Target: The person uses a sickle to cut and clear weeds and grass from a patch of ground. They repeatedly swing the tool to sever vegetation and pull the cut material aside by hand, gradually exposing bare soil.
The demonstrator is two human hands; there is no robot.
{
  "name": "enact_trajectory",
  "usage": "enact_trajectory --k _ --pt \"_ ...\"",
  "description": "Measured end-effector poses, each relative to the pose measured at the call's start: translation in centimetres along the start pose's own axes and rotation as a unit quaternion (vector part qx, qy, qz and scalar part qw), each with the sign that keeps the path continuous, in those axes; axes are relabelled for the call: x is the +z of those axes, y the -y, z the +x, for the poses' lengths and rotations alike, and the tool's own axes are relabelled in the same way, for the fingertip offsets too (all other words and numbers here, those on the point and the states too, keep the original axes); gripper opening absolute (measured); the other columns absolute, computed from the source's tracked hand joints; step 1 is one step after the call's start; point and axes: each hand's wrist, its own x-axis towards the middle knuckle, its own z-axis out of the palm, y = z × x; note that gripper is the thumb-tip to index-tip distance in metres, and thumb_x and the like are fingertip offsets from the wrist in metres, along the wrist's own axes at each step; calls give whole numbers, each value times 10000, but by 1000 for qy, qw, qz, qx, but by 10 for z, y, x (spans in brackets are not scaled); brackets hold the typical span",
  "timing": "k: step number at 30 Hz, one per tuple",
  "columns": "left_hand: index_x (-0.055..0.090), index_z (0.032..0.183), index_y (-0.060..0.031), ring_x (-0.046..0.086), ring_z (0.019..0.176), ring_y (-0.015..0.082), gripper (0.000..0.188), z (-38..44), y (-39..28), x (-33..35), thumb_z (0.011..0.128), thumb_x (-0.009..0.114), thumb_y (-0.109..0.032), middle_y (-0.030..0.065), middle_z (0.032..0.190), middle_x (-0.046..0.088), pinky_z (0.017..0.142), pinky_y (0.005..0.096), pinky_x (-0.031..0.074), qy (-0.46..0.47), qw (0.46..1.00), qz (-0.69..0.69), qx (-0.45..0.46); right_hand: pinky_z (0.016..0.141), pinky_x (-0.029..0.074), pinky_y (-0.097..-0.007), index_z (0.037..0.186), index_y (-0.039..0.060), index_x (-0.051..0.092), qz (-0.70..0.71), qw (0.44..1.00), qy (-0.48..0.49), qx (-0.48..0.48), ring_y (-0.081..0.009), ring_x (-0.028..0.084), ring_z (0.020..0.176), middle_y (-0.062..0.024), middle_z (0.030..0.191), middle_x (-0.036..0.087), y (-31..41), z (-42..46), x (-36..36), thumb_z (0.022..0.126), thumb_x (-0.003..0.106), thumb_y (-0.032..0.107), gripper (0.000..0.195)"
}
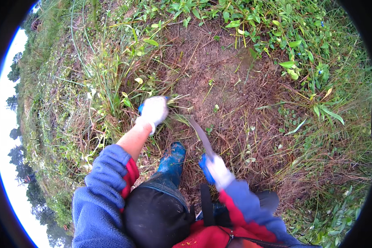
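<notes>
My left hand (154, 110), in a white and blue work glove, is closed around a bunch of cut grass (178, 100) whose ends stick out to the right. My right hand (215, 170), in a similar glove and somewhat blurred, grips a sickle; its handle is hidden in the fist. The curved metal sickle blade (201, 135) points up and left, its tip near loose grass stems just right of and below my left hand.
A muddy blue rubber boot (173, 159) stands below and between my hands. Bare soil strewn with dry grass (217, 80) lies ahead. Tall grass (111, 83) grows at the left, leafy weeds (285, 34) at the upper right. Trees stand at the far left edge.
</notes>
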Motion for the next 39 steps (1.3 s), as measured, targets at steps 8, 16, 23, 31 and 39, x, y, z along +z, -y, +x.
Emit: enact_trajectory --k 8,16,23,31,39 --pt "461 1142 -47 541 896 322 468 -35 7 -26 711 587 -177 194 998 547 760 398 435 -25 992 127 -11 286 296 -233 812 74 545 105 990 33 -85 -76 384 352 25 471 413 -42 -53 -68 882 455 341 290" --pt "149 1358 -16 157 1301 333 1061 -60 -66 1 570 674 -494 162 1416 146 1045 407 191 -12 962 184 202 315 267 -262 861 121 488 -139 981 -8 -135 -88 390 376 18 513 415 39 44 5 868 436 142 56" --pt "120 1352 29 436 1085 299 960 -22 -52 31 670 642 -399 174 1293 341 807 404 416 50 935 339 96 344 262 -274 773 132 500 -4 1000 9 -18 -111 350 378 26 534 404 2 38 -5 868 407 208 153" --pt "470 1143 36 587 707 196 428 -11 -27 46 756 508 -144 91 813 606 570 338 436 68 912 396 86 324 293 -279 789 92 486 -295 951 -28 -86 -123 374 350 7 506 418 44 67 20 858 455 184 119" --pt "638 730 -101 594 672 220 112 -34 -12 39 670 547 -127 77 711 603 546 339 441 76 929 339 126 358 326 -264 892 76 506 14 991 -49 122 -106 403 401 1 572 469 -40 -44 -61 886 455 227 160"
